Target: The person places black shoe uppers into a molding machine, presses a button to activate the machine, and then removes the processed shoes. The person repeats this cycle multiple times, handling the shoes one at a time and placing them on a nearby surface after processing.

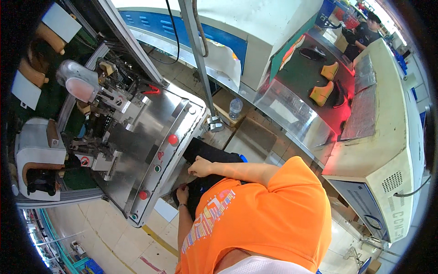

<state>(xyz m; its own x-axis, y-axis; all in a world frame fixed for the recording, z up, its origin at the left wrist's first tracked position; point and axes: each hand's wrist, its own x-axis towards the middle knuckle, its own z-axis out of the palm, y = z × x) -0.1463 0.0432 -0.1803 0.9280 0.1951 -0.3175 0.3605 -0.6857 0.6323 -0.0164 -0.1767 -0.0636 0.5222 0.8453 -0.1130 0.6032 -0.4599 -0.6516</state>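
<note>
My right hand hangs over my dark trousers, its fingers curled in and nothing visible in them. My left hand is at my other leg, close to the front edge of a steel-topped machine. Its fingers are bent together; whether anything small is between them is hidden. Neither hand touches the machine's panel, which carries red push buttons and a green one. On the machine's far side are clamps and a rounded pinkish-white pad.
Brown curved forms sit on white blocks at far left. To the right, a conveyor under red light carries yellow ankle-high shoe forms and dark shoe pieces. A metal post and plastic bottle stand between. Another person is far right.
</note>
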